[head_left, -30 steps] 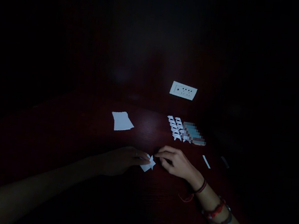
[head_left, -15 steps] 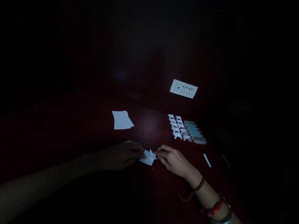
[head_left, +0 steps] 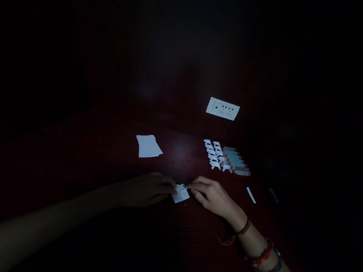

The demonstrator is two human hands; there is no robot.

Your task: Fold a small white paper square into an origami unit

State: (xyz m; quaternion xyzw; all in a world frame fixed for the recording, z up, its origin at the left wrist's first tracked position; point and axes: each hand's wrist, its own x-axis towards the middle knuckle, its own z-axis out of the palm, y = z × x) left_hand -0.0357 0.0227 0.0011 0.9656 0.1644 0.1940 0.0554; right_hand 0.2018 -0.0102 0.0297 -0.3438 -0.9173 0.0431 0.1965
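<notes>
A small white folded paper [head_left: 181,194] lies on the dark red table between my hands. My left hand [head_left: 150,189], with a ring on one finger, pinches the paper's left edge. From the other side, my right hand [head_left: 209,194] touches the upper right edge with its index finger, the thumb just below it. Bracelets [head_left: 262,257] circle my right wrist and forearm. Whether the right fingers grip the paper or only press on it is hard to see in the dim light.
Behind the left hand rests a stack of white paper sheets [head_left: 148,146]. Several small folded paper pieces [head_left: 213,154] stand in rows beside a pixelated bluish item [head_left: 236,161]. A white paper strip [head_left: 251,195] lies to the right. A white socket plate [head_left: 223,109] is on the wall.
The paper has turned a little, and the flap that stood up at its top now lies flatter. Both hands have shifted slightly to the right.
</notes>
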